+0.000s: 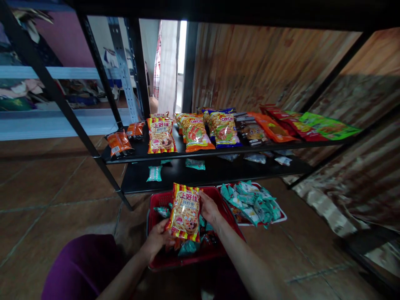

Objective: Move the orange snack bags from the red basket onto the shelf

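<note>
Between my two hands is a yellow and red snack bag (185,212), its printed front facing me, held above a red basket (171,263). My left hand (158,237) grips its lower left edge, while my right hand (208,207) has the upper right side. Under the bag, the basket holds several teal packets (189,247) and some darker red ones. On the shelf ahead stands a matching yellow and red bag (161,135). To its right are an orange and yellow bag (196,133) and a blue-edged bag (223,130).
A second basket (283,217), heaped with teal packets, stands at the right. The black rack (181,155) also carries orange packets (118,143), brown bags (252,131) and green bags (329,125). Its lower shelf (218,173) bears small packets. My purple-clad knee (83,266) is at lower left.
</note>
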Demonstrator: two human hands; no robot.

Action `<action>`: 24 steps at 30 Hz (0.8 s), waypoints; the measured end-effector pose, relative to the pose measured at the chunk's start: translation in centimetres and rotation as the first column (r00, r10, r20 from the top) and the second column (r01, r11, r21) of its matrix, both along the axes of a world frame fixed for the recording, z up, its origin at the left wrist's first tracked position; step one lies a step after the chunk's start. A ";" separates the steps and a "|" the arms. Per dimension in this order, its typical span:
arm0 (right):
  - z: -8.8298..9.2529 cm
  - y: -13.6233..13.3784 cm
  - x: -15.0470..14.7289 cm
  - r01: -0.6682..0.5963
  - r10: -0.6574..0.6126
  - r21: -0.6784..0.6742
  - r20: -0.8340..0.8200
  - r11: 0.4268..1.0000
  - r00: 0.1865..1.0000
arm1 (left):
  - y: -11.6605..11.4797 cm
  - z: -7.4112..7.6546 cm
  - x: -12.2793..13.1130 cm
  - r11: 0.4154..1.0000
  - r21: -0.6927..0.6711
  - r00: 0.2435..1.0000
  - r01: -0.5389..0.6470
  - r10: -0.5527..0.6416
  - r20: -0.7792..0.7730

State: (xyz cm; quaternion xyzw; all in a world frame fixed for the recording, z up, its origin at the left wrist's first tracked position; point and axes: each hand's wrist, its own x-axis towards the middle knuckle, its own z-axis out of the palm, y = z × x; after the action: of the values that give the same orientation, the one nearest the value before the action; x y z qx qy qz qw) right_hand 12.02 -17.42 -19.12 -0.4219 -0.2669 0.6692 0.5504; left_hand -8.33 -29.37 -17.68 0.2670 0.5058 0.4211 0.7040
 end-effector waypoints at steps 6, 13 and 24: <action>2.0 -0.3 -1.4 -0.003 0.002 -0.030 -0.050 1.000 0.999 | 0.3 0.5 -0.3 0.997 0.036 0.997 -0.068 0.067 0.043; 4.5 -1.1 -3.0 -0.151 0.150 -0.006 -0.083 0.989 0.985 | 1.8 1.1 -0.7 0.988 0.055 0.989 -0.144 0.141 0.051; 6.6 -2.2 -4.6 -0.199 0.200 0.024 -0.039 0.980 0.979 | 4.3 3.6 -2.2 0.979 0.144 0.989 -0.143 0.137 0.055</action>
State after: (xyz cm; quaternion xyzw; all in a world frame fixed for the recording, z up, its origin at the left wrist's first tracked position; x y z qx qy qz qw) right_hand 7.40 -19.61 -12.56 -0.3734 -0.3031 0.7270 0.4900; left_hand -10.57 -25.03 -14.10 0.2725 0.4751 0.5116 0.6620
